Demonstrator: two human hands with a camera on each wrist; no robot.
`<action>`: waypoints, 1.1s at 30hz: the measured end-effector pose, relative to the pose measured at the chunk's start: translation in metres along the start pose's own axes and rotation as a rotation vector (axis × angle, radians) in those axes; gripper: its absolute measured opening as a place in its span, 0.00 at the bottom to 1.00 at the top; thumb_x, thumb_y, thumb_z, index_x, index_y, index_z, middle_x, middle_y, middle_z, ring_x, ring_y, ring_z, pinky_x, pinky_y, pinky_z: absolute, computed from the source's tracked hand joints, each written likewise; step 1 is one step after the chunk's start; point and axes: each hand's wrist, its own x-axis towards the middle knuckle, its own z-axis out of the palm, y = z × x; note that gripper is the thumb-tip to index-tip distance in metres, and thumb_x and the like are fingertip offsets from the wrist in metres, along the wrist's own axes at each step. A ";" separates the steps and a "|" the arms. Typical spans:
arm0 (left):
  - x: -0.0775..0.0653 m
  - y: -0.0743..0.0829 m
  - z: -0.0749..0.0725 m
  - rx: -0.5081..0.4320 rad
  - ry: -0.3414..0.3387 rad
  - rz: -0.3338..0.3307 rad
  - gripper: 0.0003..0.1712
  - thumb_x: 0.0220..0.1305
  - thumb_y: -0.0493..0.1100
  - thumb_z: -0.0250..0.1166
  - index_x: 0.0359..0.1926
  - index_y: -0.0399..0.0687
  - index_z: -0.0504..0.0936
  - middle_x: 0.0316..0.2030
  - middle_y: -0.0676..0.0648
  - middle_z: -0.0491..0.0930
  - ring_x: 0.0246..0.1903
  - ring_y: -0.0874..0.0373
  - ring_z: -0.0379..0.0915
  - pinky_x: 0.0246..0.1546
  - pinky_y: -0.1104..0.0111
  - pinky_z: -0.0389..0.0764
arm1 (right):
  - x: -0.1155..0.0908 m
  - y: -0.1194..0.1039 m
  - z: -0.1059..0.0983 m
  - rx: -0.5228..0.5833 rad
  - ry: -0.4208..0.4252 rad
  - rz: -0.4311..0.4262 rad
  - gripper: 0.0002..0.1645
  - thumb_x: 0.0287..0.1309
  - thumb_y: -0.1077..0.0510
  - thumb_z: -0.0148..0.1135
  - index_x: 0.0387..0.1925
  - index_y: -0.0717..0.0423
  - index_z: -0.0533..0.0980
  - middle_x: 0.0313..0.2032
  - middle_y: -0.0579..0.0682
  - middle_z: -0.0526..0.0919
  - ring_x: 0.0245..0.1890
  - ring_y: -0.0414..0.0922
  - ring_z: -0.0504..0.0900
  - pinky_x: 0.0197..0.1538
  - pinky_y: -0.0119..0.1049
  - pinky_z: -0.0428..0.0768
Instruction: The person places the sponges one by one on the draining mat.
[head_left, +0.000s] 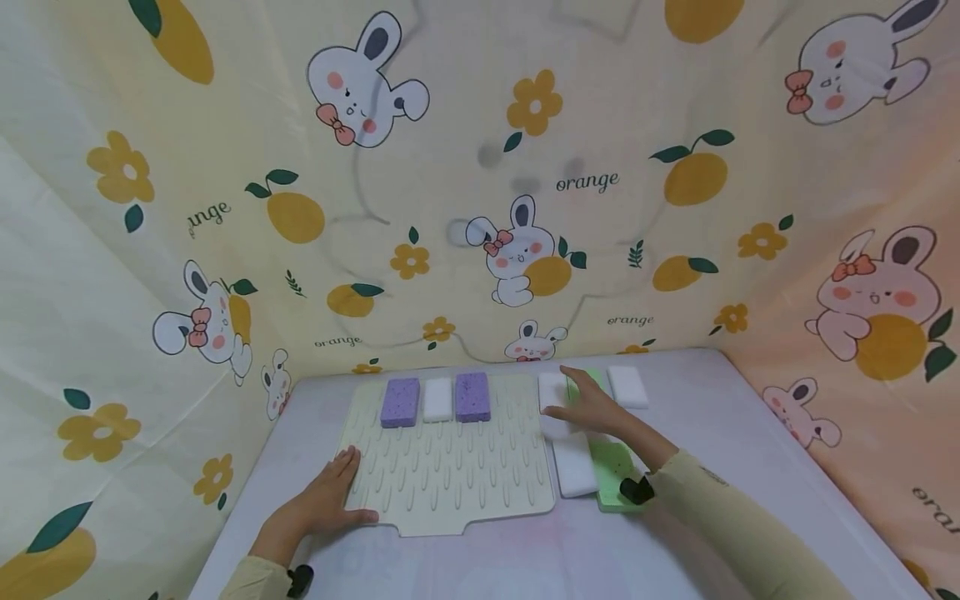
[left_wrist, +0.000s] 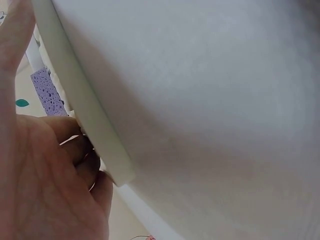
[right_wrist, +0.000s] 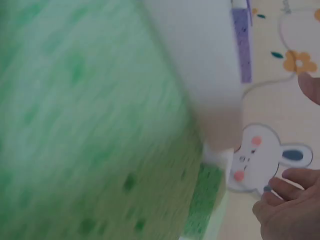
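A cream ribbed mat point(head_left: 450, 487) lies flat. Along its back edge sit two purple sponges point(head_left: 401, 402) with a white sponge point(head_left: 438, 400) between them. My left hand point(head_left: 322, 498) rests at the mat's left edge, thumb near the front corner; in the left wrist view its fingers touch the mat's rim. To the right of the mat, my right hand point(head_left: 592, 408) is over a group of white and green sponges, thumb and fingers spread apart, holding nothing. A white sponge point(head_left: 553, 387) is partly hidden under that hand. Close to the right wrist camera is a green sponge point(right_wrist: 100, 125).
Nearer the front right lie a white block point(head_left: 574, 468) and a green sponge point(head_left: 615, 479), side by side. Another white block point(head_left: 628, 387) is at the back right. A patterned cloth point(head_left: 465, 275) with rabbits and oranges surrounds the white table point(head_left: 465, 575).
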 end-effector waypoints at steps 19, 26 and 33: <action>0.000 -0.001 0.002 -0.012 -0.010 -0.020 0.77 0.53 0.74 0.78 0.82 0.25 0.51 0.83 0.27 0.47 0.82 0.28 0.43 0.82 0.38 0.52 | -0.029 0.051 -0.038 -0.050 -0.010 -0.018 0.63 0.66 0.41 0.76 0.84 0.64 0.51 0.81 0.74 0.51 0.80 0.75 0.51 0.75 0.78 0.61; 0.000 0.000 0.000 -0.008 -0.005 -0.026 0.76 0.53 0.72 0.79 0.82 0.25 0.52 0.83 0.27 0.49 0.82 0.30 0.45 0.82 0.40 0.54 | -0.035 0.066 -0.050 -0.064 -0.002 -0.018 0.63 0.66 0.41 0.75 0.84 0.65 0.50 0.81 0.73 0.52 0.80 0.75 0.51 0.74 0.79 0.59; 0.001 0.000 0.002 0.005 -0.006 -0.018 0.76 0.53 0.72 0.78 0.82 0.25 0.51 0.83 0.26 0.48 0.82 0.29 0.44 0.82 0.39 0.53 | -0.037 0.073 -0.064 -0.078 0.013 0.031 0.65 0.66 0.40 0.75 0.84 0.66 0.48 0.81 0.75 0.48 0.79 0.76 0.49 0.76 0.79 0.56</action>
